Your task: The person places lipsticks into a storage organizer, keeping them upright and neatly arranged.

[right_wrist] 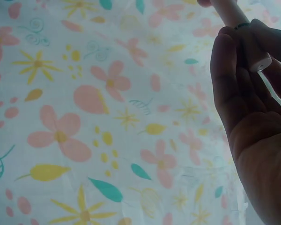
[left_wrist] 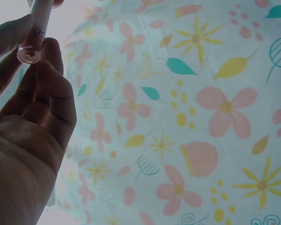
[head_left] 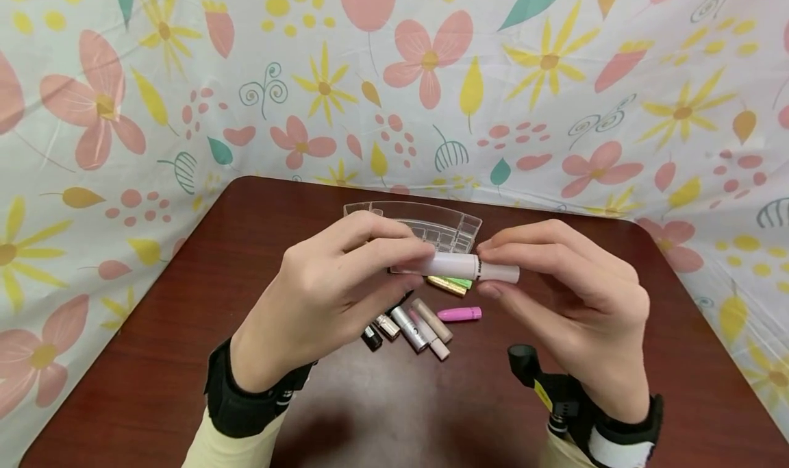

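Both hands hold a pale pink lip gloss tube (head_left: 456, 265) level above the table in the head view. My left hand (head_left: 327, 293) pinches its wider, clear-walled body between thumb and fingers. At the other end, my right hand (head_left: 576, 297) has thumb and fingertips on the narrower pale cap (head_left: 502, 273). Dark lettering, partly covered by fingers, runs near the joint. The left wrist view shows the tube's round clear base (left_wrist: 29, 55) beyond the left fingers. In the right wrist view, the cap's flat end (right_wrist: 261, 64) sticks out between thumb and fingers.
A clear compartmented organizer (head_left: 425, 212) stands behind the hands, partly hidden. Several cosmetic tubes lie below them, among them a bright pink one (head_left: 459, 314), a silver one (head_left: 409, 329), a beige one (head_left: 433, 319) and a gold one (head_left: 446, 286). Flowered cloth (head_left: 308, 77) borders the table.
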A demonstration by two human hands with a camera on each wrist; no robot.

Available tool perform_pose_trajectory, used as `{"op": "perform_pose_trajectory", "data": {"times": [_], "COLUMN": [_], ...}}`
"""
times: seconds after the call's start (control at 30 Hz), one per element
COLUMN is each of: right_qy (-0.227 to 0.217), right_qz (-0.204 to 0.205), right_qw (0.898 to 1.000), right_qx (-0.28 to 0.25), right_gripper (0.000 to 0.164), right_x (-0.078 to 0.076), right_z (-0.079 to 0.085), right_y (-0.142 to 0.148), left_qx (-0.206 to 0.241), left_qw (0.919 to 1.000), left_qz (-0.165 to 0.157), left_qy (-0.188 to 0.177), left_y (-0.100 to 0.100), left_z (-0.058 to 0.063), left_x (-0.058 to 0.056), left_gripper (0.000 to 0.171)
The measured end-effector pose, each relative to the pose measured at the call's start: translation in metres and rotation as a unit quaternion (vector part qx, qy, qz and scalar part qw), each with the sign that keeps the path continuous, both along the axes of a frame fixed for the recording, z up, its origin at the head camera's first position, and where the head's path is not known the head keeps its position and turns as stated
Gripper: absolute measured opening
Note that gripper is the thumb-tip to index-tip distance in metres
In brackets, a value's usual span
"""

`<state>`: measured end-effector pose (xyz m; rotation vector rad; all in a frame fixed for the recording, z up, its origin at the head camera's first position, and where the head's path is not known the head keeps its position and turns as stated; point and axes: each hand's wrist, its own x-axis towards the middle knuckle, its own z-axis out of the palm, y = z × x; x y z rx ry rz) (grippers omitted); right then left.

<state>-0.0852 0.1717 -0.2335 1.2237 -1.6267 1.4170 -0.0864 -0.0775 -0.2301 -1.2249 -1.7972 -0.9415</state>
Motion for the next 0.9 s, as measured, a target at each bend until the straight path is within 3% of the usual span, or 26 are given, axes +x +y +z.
{"op": "perform_pose_trajectory", "data": {"times": [0.17, 0.53, 0.67, 0.9], "right_qy": [0.009, 0.011, 0.012, 0.008], "right_qz": [0.018, 0.016, 0.025, 0.032], "right_qw": [1.0, 1.0, 1.0, 0.999], "right_qx": [-0.005, -0.007, -0.002, 0.03], "right_gripper": [0.028, 0.026, 0.026, 0.028], "right_x": [0.0, -0.0004, -0.0012, -0.004], "right_z": [-0.0003, -0.0008, -0.0013, -0.0025], "right_y": [0.0017, 0.0031, 0.0028, -0.0015], "left_qx": [0.007, 0.012, 0.032, 0.087], "left_qw": [0.9997, 0.9991, 0.998, 0.9937], "left_qz": [-0.002, -0.006, -0.004, -0.036], "left_qy": [0.025, 0.04, 0.054, 0.061], "left_y": [-0.0005, -0.0004, -0.0001, 0.0022], "left_z": [0.003, 0.0045, 0.0056, 0.0091], "left_x": [0.0026, 0.0024, 0.0039, 0.0054], "left_gripper": [0.02, 0.021, 0.023, 0.028]}}
